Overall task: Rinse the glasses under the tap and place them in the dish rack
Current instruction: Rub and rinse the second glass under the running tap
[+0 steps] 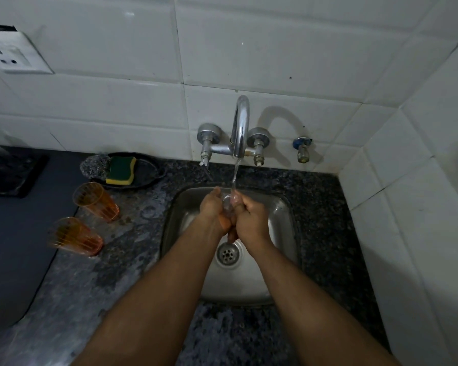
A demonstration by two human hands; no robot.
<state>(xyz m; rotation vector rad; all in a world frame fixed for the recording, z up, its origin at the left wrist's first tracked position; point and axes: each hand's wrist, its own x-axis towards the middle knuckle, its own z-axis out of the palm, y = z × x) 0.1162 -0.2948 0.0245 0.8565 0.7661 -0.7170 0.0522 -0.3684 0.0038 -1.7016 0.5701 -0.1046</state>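
Observation:
Over the steel sink (280,207) both my hands hold one orange glass (225,207) under the running tap (240,128). Water falls into its open mouth. My left hand (212,207) wraps the glass from the left, and my right hand (250,215) grips it from the right. Most of the glass is hidden between my fingers. Two more orange glasses stand on the granite counter to the left, one farther back (95,200) and one nearer (74,236).
A black dish (148,167) by the wall holds a green-yellow sponge (121,170) and a steel scrubber (94,165). A dark mat (11,170) and a grey surface (13,247) lie at the left. White tiled walls close the back and right. No dish rack shows.

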